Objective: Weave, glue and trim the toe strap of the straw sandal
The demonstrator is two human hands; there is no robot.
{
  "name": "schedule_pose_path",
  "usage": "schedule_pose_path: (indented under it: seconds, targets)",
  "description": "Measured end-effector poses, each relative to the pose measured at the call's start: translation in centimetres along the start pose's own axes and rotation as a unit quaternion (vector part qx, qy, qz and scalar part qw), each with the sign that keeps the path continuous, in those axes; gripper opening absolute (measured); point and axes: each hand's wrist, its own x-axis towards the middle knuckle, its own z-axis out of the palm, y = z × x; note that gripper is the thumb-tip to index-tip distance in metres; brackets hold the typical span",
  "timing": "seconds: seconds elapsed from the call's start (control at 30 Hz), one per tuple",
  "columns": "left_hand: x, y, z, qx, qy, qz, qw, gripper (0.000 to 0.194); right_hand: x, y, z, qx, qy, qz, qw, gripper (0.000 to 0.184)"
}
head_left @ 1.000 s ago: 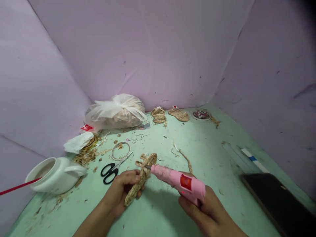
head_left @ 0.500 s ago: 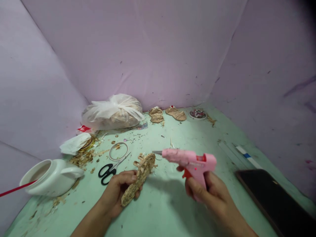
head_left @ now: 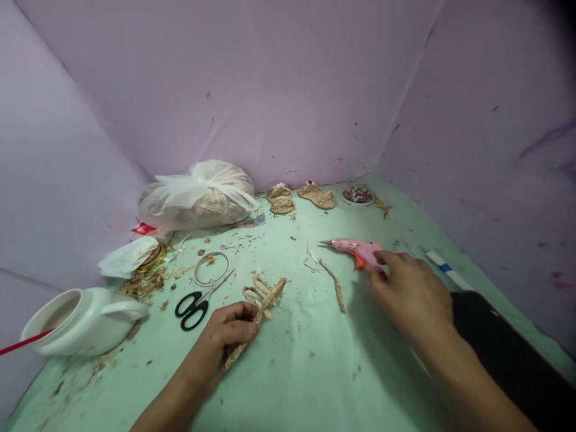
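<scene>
My left hand (head_left: pixel 231 330) is closed on a small woven straw slipper (head_left: pixel 271 297), which is tilted on edge with braided strap loops sticking out on its left side. The lower part is partly hidden by my fingers. My right hand (head_left: pixel 409 288) has its fingers on the handle of a pink glue gun (head_left: pixel 353 249) with an orange trigger, low over the table, nozzle pointing left. Between the hands lies a short braided straw cord (head_left: pixel 335 288). Black-handled scissors (head_left: pixel 195 306) and a roll of tape (head_left: pixel 211 268) lie beyond my left hand.
A white pot (head_left: pixel 94 324) lies tipped at left. Behind are a tied plastic bag (head_left: pixel 198 198), a straw slipper (head_left: pixel 281 199), another with a red bead (head_left: pixel 318 195) and a dish of beads (head_left: pixel 357 195). A dark flat object (head_left: pixel 495 342) sits at right under my forearm.
My right hand has moved the glue gun forward and lowered it, away from the slipper. The slipper has turned in my left hand, showing its strap loops. The braided cord is now visible.
</scene>
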Motion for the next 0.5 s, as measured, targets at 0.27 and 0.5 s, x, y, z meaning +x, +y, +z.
schedule_pose_path:
  seconds: [0.27,0.5]
  targets:
    - [-0.1,-0.5,0.1,-0.222,-0.207,-0.273,0.913,0.05,-5.4,-5.3,1.0,0.363,-0.199,-0.244,0.877,0.039]
    - [0.3,-2.0,0.3,-0.217,-0.204,-0.288,0.91,0.045,-5.7,-5.0,1.0,0.341,-0.252,-0.256,0.869,0.037]
